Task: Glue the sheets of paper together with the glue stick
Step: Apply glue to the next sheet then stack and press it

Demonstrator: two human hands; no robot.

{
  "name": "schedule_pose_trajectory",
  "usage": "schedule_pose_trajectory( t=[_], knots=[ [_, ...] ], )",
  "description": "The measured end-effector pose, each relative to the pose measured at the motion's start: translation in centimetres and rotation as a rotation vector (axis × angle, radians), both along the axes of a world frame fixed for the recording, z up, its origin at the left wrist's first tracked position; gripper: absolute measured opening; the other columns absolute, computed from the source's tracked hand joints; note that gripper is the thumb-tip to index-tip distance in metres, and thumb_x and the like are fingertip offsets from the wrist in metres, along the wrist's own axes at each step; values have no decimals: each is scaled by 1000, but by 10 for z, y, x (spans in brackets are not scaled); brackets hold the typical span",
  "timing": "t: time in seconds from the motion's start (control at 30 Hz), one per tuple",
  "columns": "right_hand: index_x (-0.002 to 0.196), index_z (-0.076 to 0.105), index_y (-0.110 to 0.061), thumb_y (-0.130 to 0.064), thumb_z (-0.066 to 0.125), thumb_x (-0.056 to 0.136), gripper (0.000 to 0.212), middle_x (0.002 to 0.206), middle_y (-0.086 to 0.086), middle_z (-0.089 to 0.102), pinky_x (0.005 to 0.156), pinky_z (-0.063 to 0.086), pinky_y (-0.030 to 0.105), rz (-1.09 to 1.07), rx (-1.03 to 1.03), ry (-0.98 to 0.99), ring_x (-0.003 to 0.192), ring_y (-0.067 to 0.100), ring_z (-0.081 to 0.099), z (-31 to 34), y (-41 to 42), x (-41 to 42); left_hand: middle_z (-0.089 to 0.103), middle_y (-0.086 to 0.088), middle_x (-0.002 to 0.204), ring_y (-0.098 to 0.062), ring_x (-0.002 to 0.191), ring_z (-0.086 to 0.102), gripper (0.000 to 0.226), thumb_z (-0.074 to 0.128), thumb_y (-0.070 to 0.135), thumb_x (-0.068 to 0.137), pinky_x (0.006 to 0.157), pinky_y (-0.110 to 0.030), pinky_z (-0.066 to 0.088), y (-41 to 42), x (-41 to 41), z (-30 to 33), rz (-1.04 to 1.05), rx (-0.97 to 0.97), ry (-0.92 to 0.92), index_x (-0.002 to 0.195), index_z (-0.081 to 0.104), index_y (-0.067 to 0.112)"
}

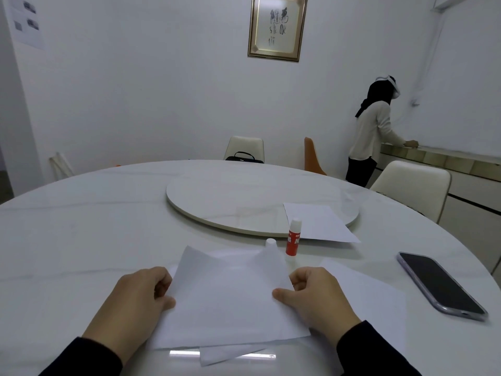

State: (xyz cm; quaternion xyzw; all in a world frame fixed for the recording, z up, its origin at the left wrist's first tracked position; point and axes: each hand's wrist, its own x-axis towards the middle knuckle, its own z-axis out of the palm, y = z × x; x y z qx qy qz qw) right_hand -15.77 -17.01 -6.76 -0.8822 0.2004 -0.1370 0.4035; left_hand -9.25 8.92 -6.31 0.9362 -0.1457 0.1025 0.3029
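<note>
At the near edge of a round white table [81, 240], two hands pinch a sheet of paper [227, 299] by its side edges, its long axis running toward 1 o'clock: left hand [138, 302] at 9 o'clock, right hand [314, 299] at 3. More sheets lie beneath. Just beyond, at 1 o'clock, the glue stick [293, 236] stands upright, its cap [270, 245] just beside it.

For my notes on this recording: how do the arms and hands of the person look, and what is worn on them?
Both hands, left hand and right hand, are bare: no gloves, rings or watch visible. Each arm wears a long dark sleeve, plain and unmarked, ending at the wrist.
</note>
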Motion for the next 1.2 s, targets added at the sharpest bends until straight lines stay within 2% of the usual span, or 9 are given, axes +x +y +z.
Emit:
schedule_pose_trajectory(
  t=[0.13, 0.2, 0.27, 0.37, 0.47, 0.63, 0.87, 1.03, 1.2],
  knots=[
    [63, 64, -16, -32, 77, 64, 21, 58, -7, 59, 48, 38, 12, -3, -69, -16, 54, 6, 53, -1, 2, -1, 59, 4, 69, -11, 68, 54, 22, 72, 18, 75, 57, -19, 35, -2, 0, -1, 16, 36, -6, 66, 52, 22],
    [66, 63, -17, -32, 75, 65, 19, 62, -8, 58, 50, 39, 12, -9, -129, -13, 56, 5, 52, -2, 4, -1, 60, 7, 88, -13, 83, 56, 17, 69, 25, 79, 69, -22, 40, -3, -1, -2, 56, 78, -5, 88, 55, 26],
    [82, 62, -22, -35, 73, 68, 23, 74, -11, 58, 56, 41, 12, -26, -202, 8, 65, 4, 53, 0, 8, -4, 54, 5, 113, -16, 106, 50, 43, 63, 32, 83, 88, -26, 42, -3, 0, -5, 86, 176, 12, 122, 46, 25],
    [121, 49, -25, -41, 67, 74, 52, 106, -7, 56, 80, 45, 21, -45, -485, -85, 96, 13, 56, 1, 16, -6, 37, 2, 136, -21, 124, 36, 57, 49, 36, 90, 98, -31, 38, -11, 0, 0, 123, 354, -50, 139, 24, 21],
    [129, 45, -20, -40, 52, 86, 48, 124, -1, 53, 97, 40, 30, 83, -649, -268, 115, 20, 49, 9, 34, 7, 28, -2, 149, -21, 135, 27, 54, 34, 33, 96, 109, -32, 27, -40, 4, 3, 19, 315, -149, 146, 18, 17],
    [151, 18, -18, -33, 26, 99, 54, 161, 1, 13, 117, 11, 34, 349, -658, 99, 147, 14, 11, -13, 49, 37, 2, 7, 160, -12, 147, 1, 53, 17, 32, 99, 119, -34, 4, -72, 7, -21, -174, 427, -12, 150, 6, 22],
    [153, 7, -23, -43, 19, 99, 59, 162, -3, 0, 117, 2, 29, 414, -629, 229, 148, 11, 0, -24, 35, 44, -6, 5, 160, -13, 147, -4, 57, 15, 39, 97, 118, -34, -1, -62, 16, -29, -165, 463, 60, 150, 0, 22],
    [152, 5, -24, -57, 18, 93, 69, 162, -3, -1, 119, 3, 33, 290, -617, 243, 148, 12, 0, -27, 35, 39, -5, 4, 160, -11, 146, -4, 66, 17, 49, 94, 118, -31, 0, -56, 16, -30, -101, 425, 74, 150, 0, 19],
    [153, 5, -22, -57, 18, 94, 69, 162, -3, -1, 119, 3, 31, 332, -598, 260, 148, 11, 0, -24, 27, 33, -5, 0, 160, -14, 147, -2, 62, 16, 42, 96, 119, -31, 4, -51, 16, -29, -48, 419, 106, 150, 0, 16]
  ],
)
